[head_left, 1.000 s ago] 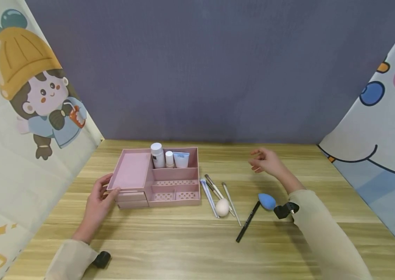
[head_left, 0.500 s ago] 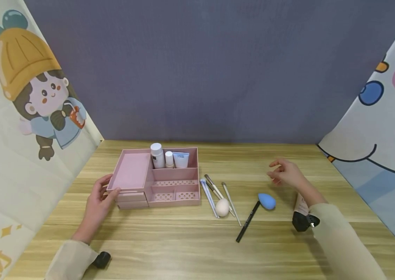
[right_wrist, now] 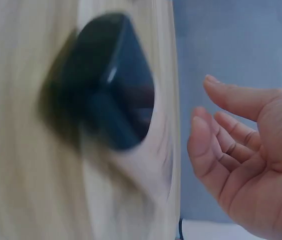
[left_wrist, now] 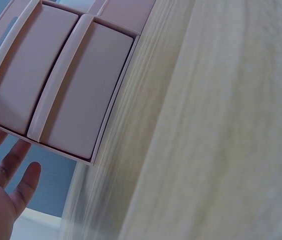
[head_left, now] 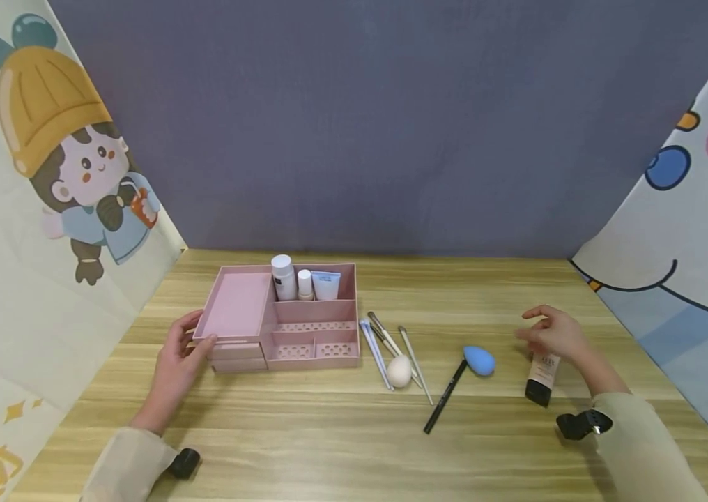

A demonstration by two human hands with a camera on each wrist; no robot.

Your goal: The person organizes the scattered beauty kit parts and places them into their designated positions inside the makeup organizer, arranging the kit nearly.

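My left hand (head_left: 177, 359) rests at the left side of a pink makeup organizer (head_left: 237, 303), thumb at its front corner. In the left wrist view its fingers (left_wrist: 12, 162) are spread and fairly straight beside the drawer (left_wrist: 83, 90) fronts. On the right, my right hand (head_left: 557, 336) hovers over a beige squeeze tube (head_left: 544, 369) with a black cap, overlapping its far end in the head view. The right wrist view has the cap (right_wrist: 111, 85) blurred and large, while the loosely bent hand (right_wrist: 250, 160) holds nothing, with space between thumb and fingers.
Makeup brushes (head_left: 417, 366), a cream sponge (head_left: 399, 371), a black pencil (head_left: 444, 397) and a blue sponge (head_left: 479, 360) lie mid-table. The organizer's back compartment holds a white bottle (head_left: 283, 279), a small white-capped bottle (head_left: 305, 286) and a pale blue tube (head_left: 326, 286). A grey panel (head_left: 379, 139) stands behind.
My right hand has moved right and nearer, from beyond the blue sponge to over the beige tube, which has come into view from under the arm. My left hand stays at the organizer.
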